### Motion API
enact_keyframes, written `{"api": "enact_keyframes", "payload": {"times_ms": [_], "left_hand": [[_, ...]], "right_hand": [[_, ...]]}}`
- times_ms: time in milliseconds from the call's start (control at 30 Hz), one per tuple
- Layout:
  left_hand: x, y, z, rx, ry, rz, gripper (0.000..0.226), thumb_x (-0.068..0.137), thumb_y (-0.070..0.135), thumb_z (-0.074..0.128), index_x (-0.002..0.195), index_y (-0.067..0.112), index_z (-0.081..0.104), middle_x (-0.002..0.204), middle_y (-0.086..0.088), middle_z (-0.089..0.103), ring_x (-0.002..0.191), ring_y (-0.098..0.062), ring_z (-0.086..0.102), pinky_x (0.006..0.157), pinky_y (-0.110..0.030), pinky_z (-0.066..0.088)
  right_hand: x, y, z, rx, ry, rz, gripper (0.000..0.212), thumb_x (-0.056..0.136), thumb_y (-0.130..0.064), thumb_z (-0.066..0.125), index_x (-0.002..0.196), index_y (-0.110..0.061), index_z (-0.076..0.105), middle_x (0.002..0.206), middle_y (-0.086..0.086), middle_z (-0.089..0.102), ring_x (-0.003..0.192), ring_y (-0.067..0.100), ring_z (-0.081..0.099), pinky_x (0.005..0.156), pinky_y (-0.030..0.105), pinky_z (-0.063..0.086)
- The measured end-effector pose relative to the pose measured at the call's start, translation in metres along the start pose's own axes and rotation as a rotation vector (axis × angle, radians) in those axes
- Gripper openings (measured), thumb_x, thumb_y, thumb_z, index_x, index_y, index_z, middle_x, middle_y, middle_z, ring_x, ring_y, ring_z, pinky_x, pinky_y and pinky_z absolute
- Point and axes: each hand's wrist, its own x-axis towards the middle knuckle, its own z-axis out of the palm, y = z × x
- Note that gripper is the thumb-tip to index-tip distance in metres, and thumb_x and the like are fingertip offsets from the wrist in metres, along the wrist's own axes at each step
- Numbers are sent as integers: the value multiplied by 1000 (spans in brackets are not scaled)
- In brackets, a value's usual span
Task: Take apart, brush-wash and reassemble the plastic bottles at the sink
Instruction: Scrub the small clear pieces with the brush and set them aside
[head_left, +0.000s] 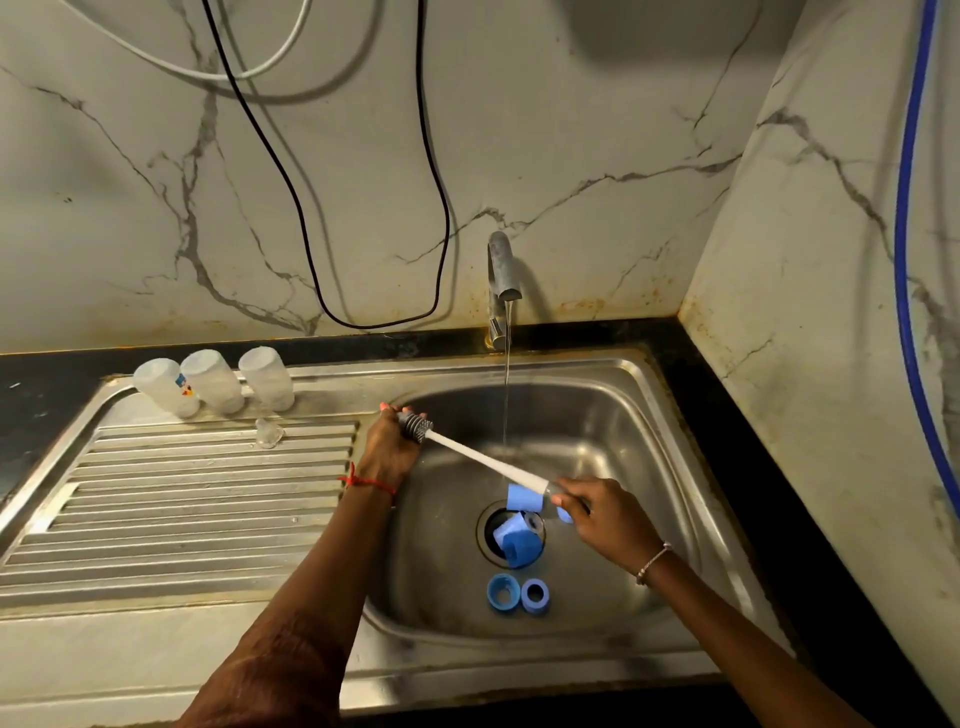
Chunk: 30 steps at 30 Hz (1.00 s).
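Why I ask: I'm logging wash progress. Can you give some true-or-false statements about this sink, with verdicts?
1. The tap is running. True.
2. Three bottles stand left of the basin. True.
3. The blue rings sit on the bottles. False: they lie in the basin.
4. The brush lies in the basin. False: it is held above it, at both ends.
5. A blue cap lies over the drain. True.
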Motion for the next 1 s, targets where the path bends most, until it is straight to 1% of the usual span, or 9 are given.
{"api": "enact_keyframes", "payload": {"times_ms": [100, 200, 400, 500, 567, 700, 800, 900, 1000], "left_hand": [[-1, 0, -8, 1, -51, -16, 33, 103, 31, 32, 84, 9, 47, 79, -7, 48, 68, -17, 48, 73, -33, 47], [-3, -1, -12, -42, -115, -10, 35, 102, 32, 32, 80, 11, 49, 73, -5, 49, 69, -16, 49, 87, -37, 46], [8, 5, -2, -65, -25, -49, 43, 104, 33, 26, 67, 14, 37, 43, 1, 37, 38, -9, 36, 45, -23, 43], [7, 7, -2, -48, -27, -69, 41, 104, 27, 25, 67, 14, 35, 41, 1, 36, 33, -9, 36, 40, -17, 41], [6, 7, -4, -25, -24, -77, 38, 103, 27, 27, 70, 12, 38, 54, -2, 38, 47, -11, 37, 47, -22, 45], [4, 3, -9, 43, -23, -75, 44, 104, 36, 23, 81, 7, 47, 70, -5, 44, 62, -14, 43, 51, -25, 52], [-1, 2, -10, 43, -37, -61, 41, 103, 36, 26, 86, 7, 50, 76, -6, 49, 68, -16, 49, 68, -35, 54], [-11, 3, -2, 4, -66, -37, 37, 103, 35, 28, 83, 10, 46, 75, -6, 48, 68, -17, 48, 76, -37, 48], [-12, -1, 4, 90, -13, -18, 41, 104, 35, 26, 74, 11, 42, 68, -4, 39, 61, -15, 40, 64, -34, 48]], "right_hand": [[4, -6, -17, 687, -456, 532, 34, 97, -24, 47, 104, 4, 64, 59, 5, 54, 39, 10, 39, 36, 19, 31], [4, -3, -27, 837, -566, 631, 35, 97, -27, 44, 108, 2, 61, 62, 7, 54, 38, 9, 40, 34, 17, 31], [0, 9, 2, -215, 286, -313, 25, 87, -26, 55, 92, -11, 75, 62, 2, 64, 48, 16, 57, 42, 22, 41], [1, 20, 3, -583, 403, -622, 34, 87, -26, 46, 96, -8, 72, 61, 0, 60, 44, 14, 52, 37, 19, 38], [0, 16, 2, -415, 317, -492, 26, 88, -24, 51, 92, -10, 72, 59, 0, 59, 44, 14, 51, 40, 20, 36], [0, -1, -9, 558, -343, 382, 34, 97, -30, 48, 93, -1, 67, 56, 3, 50, 36, 7, 37, 36, 18, 30], [-4, 4, -19, 898, -680, 597, 46, 100, -38, 33, 109, -3, 62, 55, 3, 44, 32, 5, 33, 31, 15, 28], [-10, 9, -19, 874, -618, 572, 43, 98, -38, 39, 106, -6, 67, 57, 8, 47, 34, 8, 36, 33, 17, 30], [-13, 13, -13, 494, -178, 261, 13, 87, -30, 64, 84, -24, 75, 73, 23, 67, 51, 23, 57, 46, 25, 41]]}}
